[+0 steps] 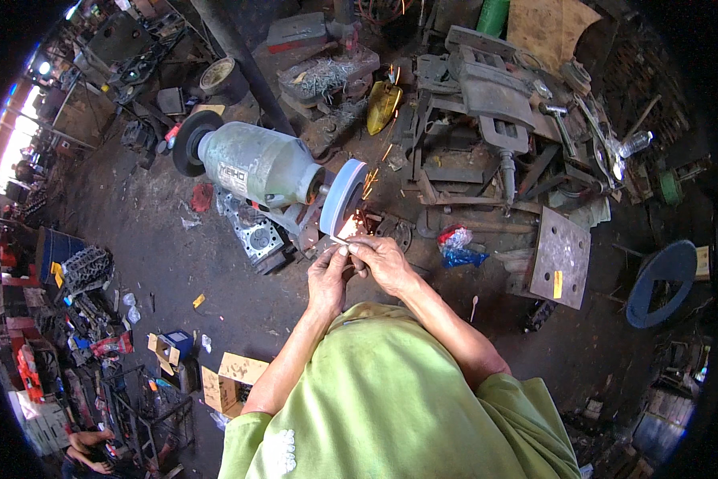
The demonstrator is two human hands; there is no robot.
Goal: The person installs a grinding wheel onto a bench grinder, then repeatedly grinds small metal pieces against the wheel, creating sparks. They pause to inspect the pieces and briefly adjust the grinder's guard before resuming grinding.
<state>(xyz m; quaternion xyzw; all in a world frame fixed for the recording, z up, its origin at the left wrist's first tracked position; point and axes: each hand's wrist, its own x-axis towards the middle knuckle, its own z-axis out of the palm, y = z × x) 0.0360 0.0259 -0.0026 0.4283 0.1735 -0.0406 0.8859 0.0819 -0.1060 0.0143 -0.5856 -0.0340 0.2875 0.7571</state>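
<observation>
A bench grinder [263, 160] with a worn, pale green-grey body stands in front of me. Its near grinding wheel [343, 198] is whitish-blue, and orange sparks stream upward from its lower right edge. Just below that wheel, my left hand [328, 278] and my right hand [387, 265] are close together, fingers pinched on a small, thin metal piece [339, 239]. One end of the piece meets the wheel where the glow is brightest. Fingers cover most of the piece, so its exact kind is hidden. At the grinder's other end is a dark wheel [194, 144].
A flat engine part [255, 235] with holes lies beneath the grinder. Heavy machinery [487, 88] stands at the far right, near a square steel plate [561, 257] with corner holes. An opened cardboard box [239, 369] sits at lower left. Another person's arm [91, 447] shows at bottom left.
</observation>
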